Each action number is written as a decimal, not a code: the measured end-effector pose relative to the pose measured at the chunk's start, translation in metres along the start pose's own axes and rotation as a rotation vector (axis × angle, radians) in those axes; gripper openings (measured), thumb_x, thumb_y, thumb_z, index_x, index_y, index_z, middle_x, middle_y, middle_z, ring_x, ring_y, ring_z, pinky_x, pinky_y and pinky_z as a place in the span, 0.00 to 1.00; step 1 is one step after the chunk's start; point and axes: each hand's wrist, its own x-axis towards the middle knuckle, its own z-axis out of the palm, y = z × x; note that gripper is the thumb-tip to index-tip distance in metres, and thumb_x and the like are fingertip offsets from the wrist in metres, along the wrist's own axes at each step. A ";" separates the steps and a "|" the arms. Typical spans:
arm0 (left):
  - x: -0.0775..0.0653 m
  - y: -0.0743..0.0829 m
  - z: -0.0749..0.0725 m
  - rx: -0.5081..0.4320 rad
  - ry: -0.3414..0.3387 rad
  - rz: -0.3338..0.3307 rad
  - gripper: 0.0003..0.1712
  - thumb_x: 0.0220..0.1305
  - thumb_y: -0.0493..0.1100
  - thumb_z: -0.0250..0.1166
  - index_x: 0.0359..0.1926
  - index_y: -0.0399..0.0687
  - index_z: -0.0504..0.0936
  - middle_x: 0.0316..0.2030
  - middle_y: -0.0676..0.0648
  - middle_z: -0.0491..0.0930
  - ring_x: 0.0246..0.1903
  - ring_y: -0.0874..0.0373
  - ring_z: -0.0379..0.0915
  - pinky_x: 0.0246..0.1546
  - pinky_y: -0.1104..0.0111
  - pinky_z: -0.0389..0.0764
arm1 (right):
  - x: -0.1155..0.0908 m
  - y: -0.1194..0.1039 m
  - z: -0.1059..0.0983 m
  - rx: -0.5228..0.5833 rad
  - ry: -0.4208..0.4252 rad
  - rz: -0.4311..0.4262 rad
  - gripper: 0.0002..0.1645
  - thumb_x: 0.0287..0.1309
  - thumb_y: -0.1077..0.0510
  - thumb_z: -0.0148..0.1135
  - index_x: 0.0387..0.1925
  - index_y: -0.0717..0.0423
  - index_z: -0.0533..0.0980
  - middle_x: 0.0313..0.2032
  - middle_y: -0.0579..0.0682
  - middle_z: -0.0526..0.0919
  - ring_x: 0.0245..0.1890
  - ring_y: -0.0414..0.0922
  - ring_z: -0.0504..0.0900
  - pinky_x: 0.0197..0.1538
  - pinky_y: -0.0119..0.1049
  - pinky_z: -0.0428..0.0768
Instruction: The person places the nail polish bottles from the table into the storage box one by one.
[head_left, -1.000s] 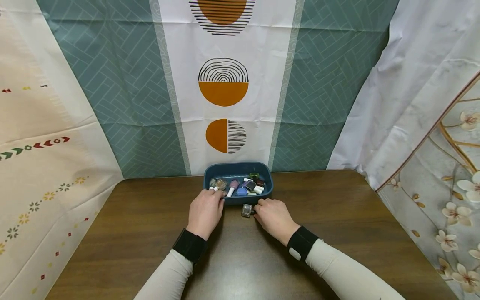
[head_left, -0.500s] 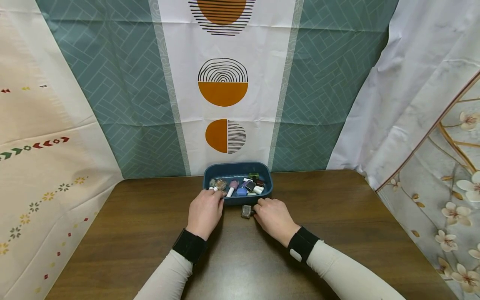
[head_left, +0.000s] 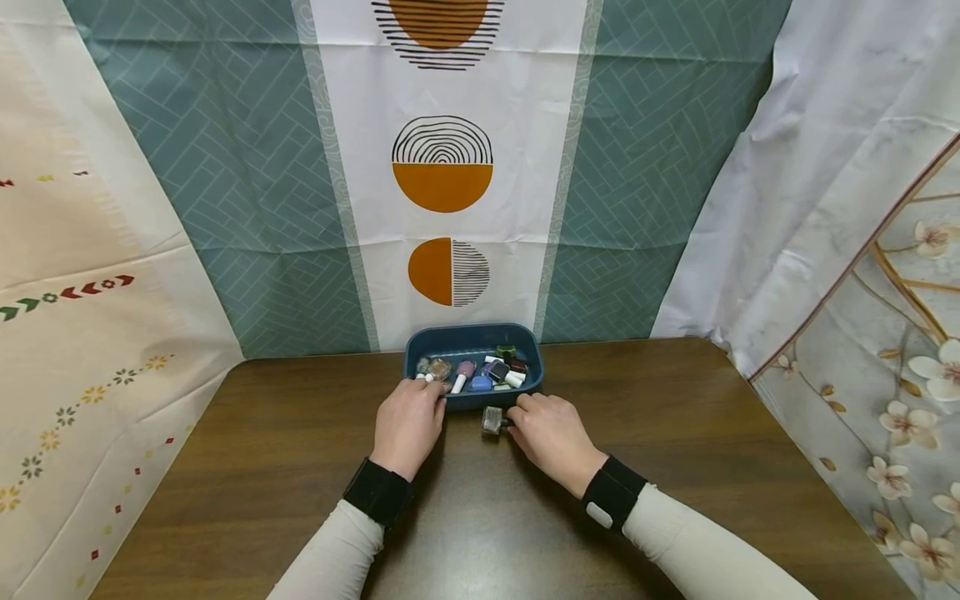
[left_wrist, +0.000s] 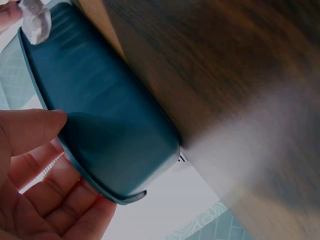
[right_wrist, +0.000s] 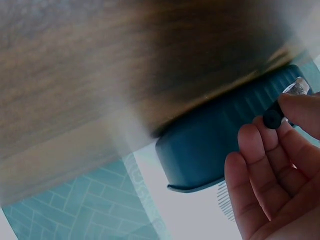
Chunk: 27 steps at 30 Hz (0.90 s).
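A small blue bin (head_left: 495,402) stands at the far side of the table. My left hand (head_left: 407,427) grips its near rim at the left, with the thumb on the outer wall (left_wrist: 110,120) and the fingers over the rim. In front of the bin my right hand (head_left: 553,433) pinches the black cap (right_wrist: 272,119) of a nail polish bottle (head_left: 492,421). The bottle's clear, silvery glass body points left, just off the near wall. Inside the bin lie several more nail polish bottles (head_left: 482,382) in purple, blue, dark and green, some with white caps.
A brown wooden table (head_left: 480,517) lies under both forearms. Behind the bin hangs a patterned cloth (head_left: 442,283). A white curtain (head_left: 735,250) and a floral cloth (head_left: 885,433) hang at the right, and a cream cloth (head_left: 112,400) at the left.
The nail polish bottle in my right hand has turned slightly, and the right wrist has shifted a little to the right. My left hand stays on the bin's rim. The head view has moved slightly.
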 end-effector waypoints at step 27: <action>-0.002 -0.002 0.001 -0.002 0.043 0.024 0.07 0.68 0.39 0.80 0.45 0.46 0.94 0.37 0.46 0.89 0.38 0.48 0.82 0.37 0.56 0.85 | 0.025 0.002 -0.027 -0.051 0.135 0.006 0.12 0.62 0.54 0.83 0.40 0.55 0.89 0.34 0.49 0.86 0.30 0.45 0.84 0.31 0.38 0.82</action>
